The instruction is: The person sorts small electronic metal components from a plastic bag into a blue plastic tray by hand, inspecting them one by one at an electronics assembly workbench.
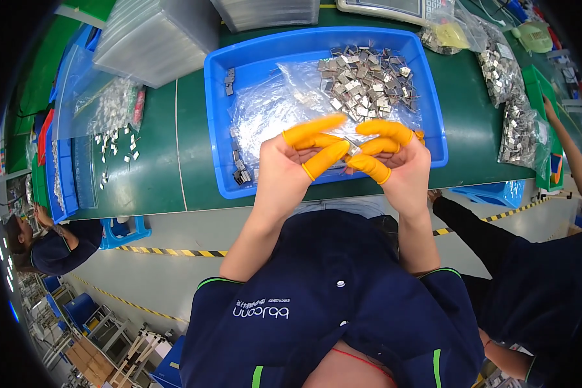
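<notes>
Tabletop [152, 181]: green, carrying a blue tray [215, 129].
Left hand [287, 163]: orange finger covers, grip narrow, thumb and fingertip pinching the part's left side.
Part [353, 148]: small, silvery, held above the tray's near side between both hands, neither nearer; long axis appears to slant from upper left to lower right.
Heap [368, 81]: similar pieces, beyond the hands.
Right hand [407, 163]: grip narrow, fingertips on the part's right side.
</notes>
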`<state>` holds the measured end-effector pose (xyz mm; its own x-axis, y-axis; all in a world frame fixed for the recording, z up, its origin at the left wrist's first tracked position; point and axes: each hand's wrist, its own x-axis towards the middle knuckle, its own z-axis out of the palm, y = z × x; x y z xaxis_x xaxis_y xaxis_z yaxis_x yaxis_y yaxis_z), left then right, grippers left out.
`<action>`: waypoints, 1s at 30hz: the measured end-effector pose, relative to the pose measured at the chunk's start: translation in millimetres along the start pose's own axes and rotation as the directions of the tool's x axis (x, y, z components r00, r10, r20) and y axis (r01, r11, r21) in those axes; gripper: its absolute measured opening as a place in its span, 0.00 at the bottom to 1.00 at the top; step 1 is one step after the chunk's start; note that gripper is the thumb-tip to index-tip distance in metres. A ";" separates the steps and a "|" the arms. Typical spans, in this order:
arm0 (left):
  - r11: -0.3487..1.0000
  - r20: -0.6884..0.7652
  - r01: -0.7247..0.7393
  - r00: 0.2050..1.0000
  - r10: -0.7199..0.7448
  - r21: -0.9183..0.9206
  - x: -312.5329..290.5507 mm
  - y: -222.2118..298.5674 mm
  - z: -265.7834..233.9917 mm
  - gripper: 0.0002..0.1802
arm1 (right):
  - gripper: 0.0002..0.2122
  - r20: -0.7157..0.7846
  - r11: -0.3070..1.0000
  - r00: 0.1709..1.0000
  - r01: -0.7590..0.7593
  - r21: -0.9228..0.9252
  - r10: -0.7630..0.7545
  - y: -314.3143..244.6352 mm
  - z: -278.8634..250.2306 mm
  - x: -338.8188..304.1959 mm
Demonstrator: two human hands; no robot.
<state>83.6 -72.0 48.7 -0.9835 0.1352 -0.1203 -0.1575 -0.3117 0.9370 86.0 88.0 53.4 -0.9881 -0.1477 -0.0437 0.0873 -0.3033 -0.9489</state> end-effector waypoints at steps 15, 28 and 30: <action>0.979 0.118 0.122 0.988 -0.104 -0.164 2.6 8.4 -0.7 0.32 | 0.15 0.108 0.949 0.967 0.248 -0.195 -0.231 24.3 -3.2 8.5; 0.944 0.155 0.235 0.967 -0.203 -0.231 -2.2 17.3 -15.0 0.27 | 0.17 0.204 0.932 0.935 0.324 -0.164 -0.290 32.3 4.9 14.5; 0.922 0.147 0.252 0.965 -0.217 -0.295 -3.3 16.8 -16.0 0.27 | 0.17 0.204 0.924 0.942 0.311 -0.222 -0.267 28.9 8.2 13.4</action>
<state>82.8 -92.8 59.6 -0.9019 0.3365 -0.2710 -0.4192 -0.5304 0.7368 76.4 69.5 27.9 -0.9279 -0.2502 0.2764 -0.2544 -0.1169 -0.9600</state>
